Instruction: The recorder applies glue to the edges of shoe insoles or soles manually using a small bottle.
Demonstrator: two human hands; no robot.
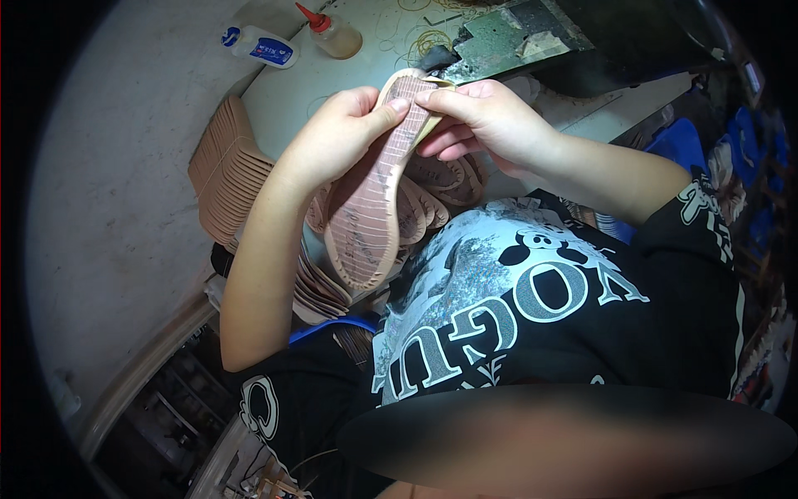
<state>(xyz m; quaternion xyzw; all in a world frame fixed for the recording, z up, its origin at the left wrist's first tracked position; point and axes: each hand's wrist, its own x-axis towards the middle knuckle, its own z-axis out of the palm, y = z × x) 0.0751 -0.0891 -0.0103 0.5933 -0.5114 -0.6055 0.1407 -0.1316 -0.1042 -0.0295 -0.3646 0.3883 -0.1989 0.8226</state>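
A brown shoe insole (363,204), ruled with pale lines and edged with a pleated light-tan wrap, is held up in front of me. Its wide end hangs toward my body, while the narrower end is up between both hands. My left hand (349,125) grips its left side, the thumb pressed on the lined face. On the opposite edge, my right hand (478,121) pinches the narrow end between thumb and fingers. A yellowish edge of material (428,129) shows along that side, by my right fingers. What the fingers do behind the insole is hidden.
More insoles (445,179) lie beneath my hands, and a tall tied stack (226,166) leans by the left wall. Farther back on the pale table (291,96) are a red-tipped glue bottle (332,35), a white-and-blue bottle (262,47), rubber bands (434,43) and a green board (519,41).
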